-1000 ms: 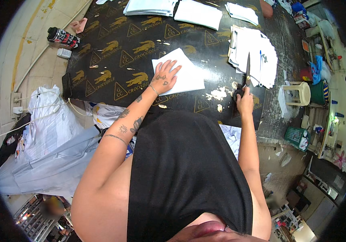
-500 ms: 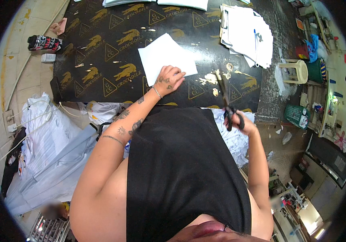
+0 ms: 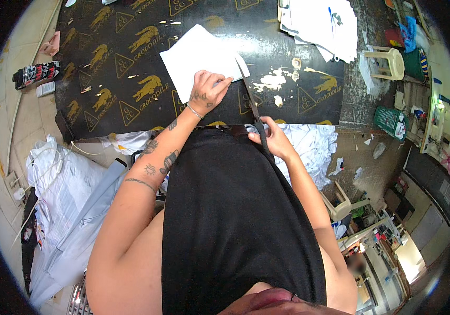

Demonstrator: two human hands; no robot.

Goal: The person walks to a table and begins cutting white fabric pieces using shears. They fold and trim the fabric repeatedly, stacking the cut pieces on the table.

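Nearest the body, the right hand sits at the near edge of the tabletop, which is covered by a black sheet printed with gold animal and triangle marks; its fingers are curled shut around the dark handles of a pair of long scissors, whose thin blades run away from those fingers and slightly leftward, the tip reaching the right edge of the white sheet of paper. Just to the left and a little farther out, the left hand, with a thin bracelet at the wrist, lies palm down on the near corner of that white paper, its fingers bent and pressing the sheet flat against the tabletop rather than closing around anything. The paper lies tilted, spreading away from those fingertips toward the far left. To the right of the scissor blades, pale torn scraps lie scattered on the black cover. Farther out, beyond and right of both hands, a stack of white printed papers rests near the far right end of the tabletop. Well off to the left of the left hand, a black spray can lies on its side on the pale floor.
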